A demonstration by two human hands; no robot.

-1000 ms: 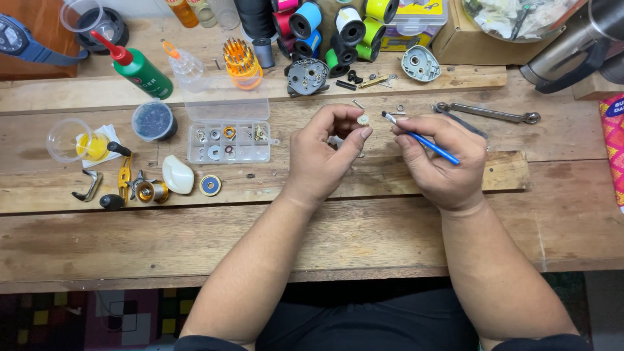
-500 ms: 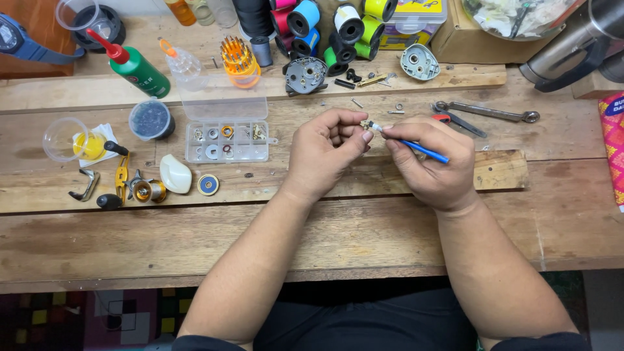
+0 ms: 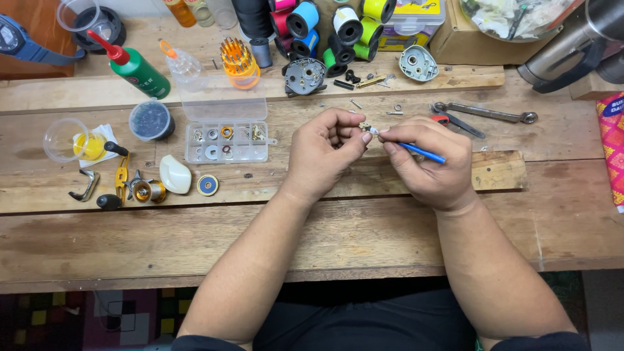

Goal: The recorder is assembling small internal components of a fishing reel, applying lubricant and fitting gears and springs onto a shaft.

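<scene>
My left hand point(image 3: 323, 153) pinches a tiny brass-coloured metal part point(image 3: 365, 127) between thumb and fingertips above the wooden bench point(image 3: 325, 234). My right hand point(image 3: 429, 159) grips a thin blue-handled brush point(image 3: 422, 153), and its tip touches the small part. Both hands meet over the middle of the bench, just in front of a raised wooden strip. The part itself is mostly hidden by my fingers.
A clear compartment box point(image 3: 225, 142) with washers and small rings lies left of my hands. Nearby are a green oil bottle point(image 3: 135, 68), a gold reel handle point(image 3: 123, 182), a grey reel body point(image 3: 304, 77), thread spools point(image 3: 325, 26), a wrench point(image 3: 484, 112) and a metal flask point(image 3: 572, 42).
My hands have come together: the brush tip, apart from the left hand earlier, now touches the small part. Both hands shifted slightly toward the far side of the bench.
</scene>
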